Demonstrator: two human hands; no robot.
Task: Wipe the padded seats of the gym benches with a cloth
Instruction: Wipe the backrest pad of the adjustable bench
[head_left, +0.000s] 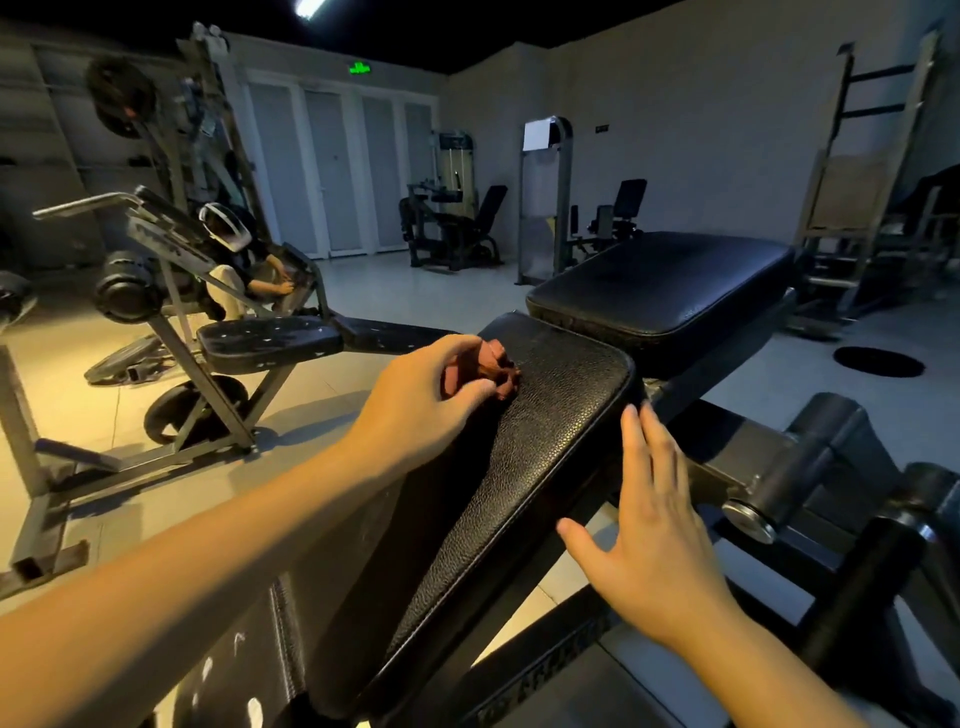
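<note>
Cloth (500, 365) clenched in left fingers (460, 345), pressed on bench pad (545, 447); right fingers (649, 452) released.

The left hand (415, 400) covers half the cloth (500, 364).

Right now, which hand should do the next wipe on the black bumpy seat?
Left. The left hand grips the crumpled reddish-brown cloth on the black textured padded seat. The right hand lies open at the seat's edge, holding nothing.
</note>
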